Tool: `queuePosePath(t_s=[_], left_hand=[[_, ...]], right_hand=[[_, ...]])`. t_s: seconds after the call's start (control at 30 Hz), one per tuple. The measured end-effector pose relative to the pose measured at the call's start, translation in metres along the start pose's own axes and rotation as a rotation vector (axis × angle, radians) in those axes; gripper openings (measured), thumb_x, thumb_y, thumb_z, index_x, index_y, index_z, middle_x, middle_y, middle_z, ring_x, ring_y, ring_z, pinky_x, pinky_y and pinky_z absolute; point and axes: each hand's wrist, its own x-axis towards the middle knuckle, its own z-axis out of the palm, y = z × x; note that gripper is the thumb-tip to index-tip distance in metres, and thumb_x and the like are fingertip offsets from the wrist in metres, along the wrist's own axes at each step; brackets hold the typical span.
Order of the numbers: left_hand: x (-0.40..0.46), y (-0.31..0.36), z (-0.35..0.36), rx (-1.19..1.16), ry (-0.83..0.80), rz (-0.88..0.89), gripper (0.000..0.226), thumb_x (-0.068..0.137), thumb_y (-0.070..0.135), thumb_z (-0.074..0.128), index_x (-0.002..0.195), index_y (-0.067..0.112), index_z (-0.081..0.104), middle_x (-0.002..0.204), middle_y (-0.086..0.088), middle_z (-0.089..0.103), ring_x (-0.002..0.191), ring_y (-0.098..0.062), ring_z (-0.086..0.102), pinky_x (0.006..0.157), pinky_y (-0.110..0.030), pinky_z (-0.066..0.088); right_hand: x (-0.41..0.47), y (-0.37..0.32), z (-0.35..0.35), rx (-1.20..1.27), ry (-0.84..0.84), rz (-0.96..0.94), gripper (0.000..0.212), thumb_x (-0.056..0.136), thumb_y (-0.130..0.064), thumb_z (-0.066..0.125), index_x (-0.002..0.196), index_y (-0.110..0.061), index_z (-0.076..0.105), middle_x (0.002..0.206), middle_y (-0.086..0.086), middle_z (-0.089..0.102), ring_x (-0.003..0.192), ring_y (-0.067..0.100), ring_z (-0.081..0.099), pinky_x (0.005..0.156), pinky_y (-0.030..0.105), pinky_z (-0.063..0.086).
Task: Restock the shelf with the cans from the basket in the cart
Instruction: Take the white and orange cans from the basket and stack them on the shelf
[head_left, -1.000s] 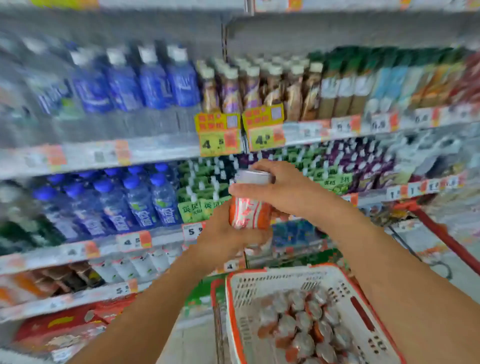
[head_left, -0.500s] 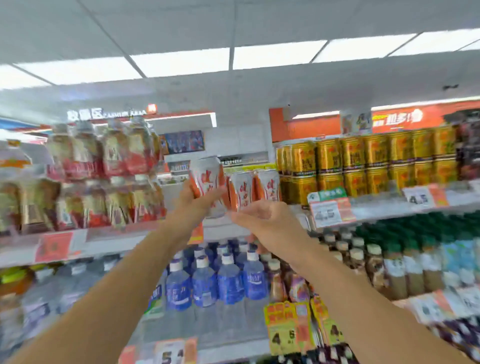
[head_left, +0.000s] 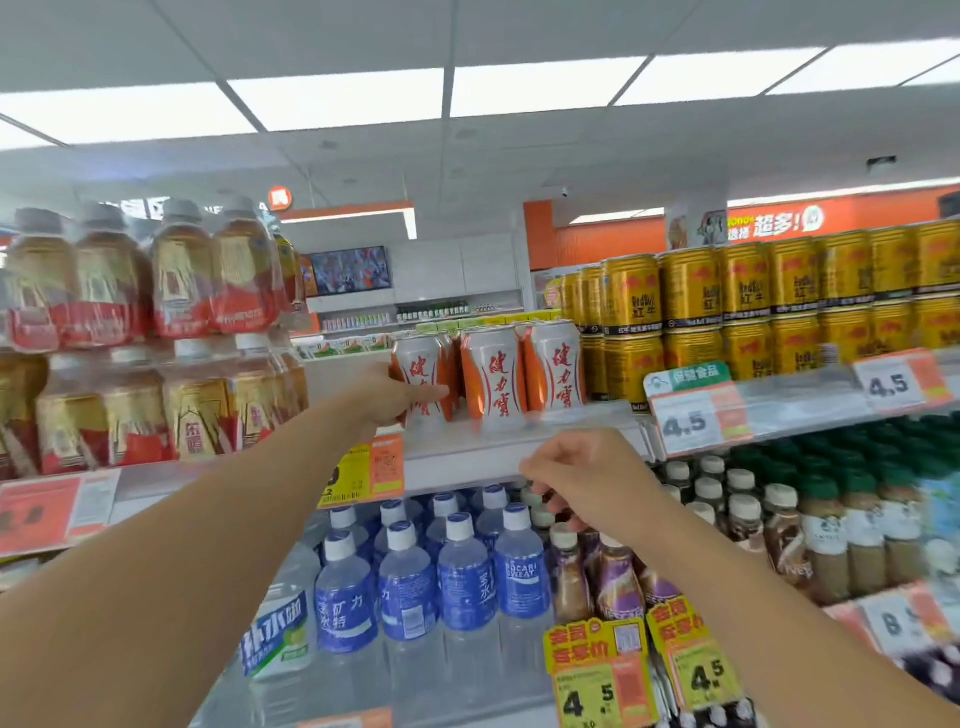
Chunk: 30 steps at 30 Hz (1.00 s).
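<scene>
On the top shelf (head_left: 519, 431) stand three white-and-orange cans in a row. My left hand (head_left: 392, 400) grips the leftmost can (head_left: 423, 358), thumb across its front; the can stands upright on the shelf, close beside the middle can (head_left: 493, 371). The third can (head_left: 558, 364) is to the right, next to the gold cans. My right hand (head_left: 582, 480) hangs just below the shelf's front edge with loosely curled fingers and holds nothing. The basket and the cart are out of view.
Stacked gold cans (head_left: 753, 306) fill the shelf to the right, shrink-wrapped tea bottles (head_left: 156, 332) the left. Blue-capped water bottles (head_left: 441, 566) and brown drink bottles (head_left: 779, 535) stand on the shelf below. Price tags (head_left: 696, 421) hang along the shelf edges.
My left hand has carried the can from the air down onto the top shelf, beside the other two cans. My right hand has dropped away below the shelf edge.
</scene>
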Motion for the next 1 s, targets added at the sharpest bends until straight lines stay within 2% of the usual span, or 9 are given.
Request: queuePosePath(t_s=[0.2,0.33,0.47,0.53,0.67,0.73,0.83,0.93,1.0], left_hand=[[0.008,0.001,0.007,0.081,-0.025,0.02,0.038,0.079,0.021,0.083,0.111,0.007,0.068,0.104,-0.009,0.074,0.098,-0.025,0.07,0.086,-0.038,0.057],[0.022,-0.006,0.002,0.279,-0.002,0.059,0.09,0.047,0.054,0.087,0.117,0.008,0.057,0.102,-0.008,0.073,0.093,-0.024,0.071,0.086,-0.045,0.059],[0.001,0.007,0.01,0.369,-0.086,0.066,0.034,0.078,0.018,0.083,0.104,0.008,0.063,0.1,-0.009,0.07,0.09,-0.024,0.067,0.081,-0.036,0.057],[0.0,0.011,0.01,0.383,-0.073,0.064,0.031,0.079,0.015,0.082,0.103,0.007,0.064,0.099,-0.008,0.069,0.091,-0.025,0.066,0.085,-0.038,0.056],[-0.011,0.015,0.006,0.418,-0.033,0.056,0.102,0.041,0.059,0.093,0.117,0.0,0.057,0.099,-0.01,0.068,0.089,-0.024,0.066,0.088,-0.04,0.057],[-0.031,0.022,0.002,0.449,0.178,0.087,0.075,0.057,0.055,0.089,0.097,0.001,0.054,0.086,-0.012,0.062,0.074,-0.02,0.061,0.078,-0.035,0.054],[-0.079,0.006,0.013,0.472,0.598,0.292,0.069,0.077,0.069,0.064,0.119,0.016,0.05,0.105,-0.009,0.064,0.095,-0.025,0.065,0.087,-0.041,0.055],[-0.167,-0.066,0.098,0.355,0.401,0.635,0.021,0.093,0.042,0.056,0.111,0.042,0.044,0.098,0.019,0.051,0.093,-0.003,0.052,0.095,-0.02,0.042],[-0.235,-0.112,0.168,0.139,0.127,0.609,0.029,0.094,0.023,0.061,0.107,0.043,0.045,0.097,0.018,0.054,0.091,0.0,0.056,0.086,-0.018,0.048]], right_hand=[[-0.001,0.012,-0.002,0.015,0.009,0.022,0.013,0.088,-0.024,0.074,0.083,-0.012,0.076,0.079,0.01,0.075,0.059,0.016,0.063,0.054,0.032,0.052],[-0.006,0.02,0.003,0.027,-0.025,0.04,0.011,0.089,-0.022,0.073,0.085,-0.012,0.076,0.081,0.014,0.074,0.059,0.016,0.062,0.053,0.032,0.051],[-0.011,0.025,0.005,0.029,-0.034,0.052,0.013,0.09,-0.025,0.074,0.084,-0.014,0.075,0.083,0.011,0.075,0.06,0.012,0.063,0.053,0.029,0.054],[-0.013,0.027,0.004,0.026,-0.026,0.057,0.012,0.09,-0.022,0.073,0.085,-0.012,0.075,0.083,0.012,0.075,0.06,0.012,0.063,0.052,0.029,0.053],[-0.032,0.039,-0.008,0.044,-0.01,0.087,0.009,0.09,-0.012,0.07,0.088,-0.005,0.075,0.084,0.019,0.074,0.06,0.019,0.061,0.051,0.028,0.05],[-0.051,0.053,-0.017,0.023,-0.022,0.111,0.009,0.092,-0.015,0.07,0.09,-0.008,0.076,0.078,0.015,0.073,0.062,0.019,0.062,0.055,0.033,0.053],[-0.095,0.094,-0.035,-0.011,-0.033,0.196,0.009,0.092,-0.025,0.073,0.093,-0.016,0.076,0.083,0.008,0.074,0.067,0.018,0.068,0.057,0.027,0.056],[-0.165,0.183,-0.053,-0.144,-0.066,0.401,0.012,0.091,-0.024,0.074,0.095,-0.013,0.075,0.086,0.009,0.075,0.077,0.023,0.072,0.071,0.033,0.062],[-0.22,0.25,-0.058,-0.232,-0.161,0.643,0.022,0.09,-0.023,0.076,0.103,-0.006,0.075,0.091,0.01,0.074,0.082,0.022,0.071,0.082,0.04,0.061]])
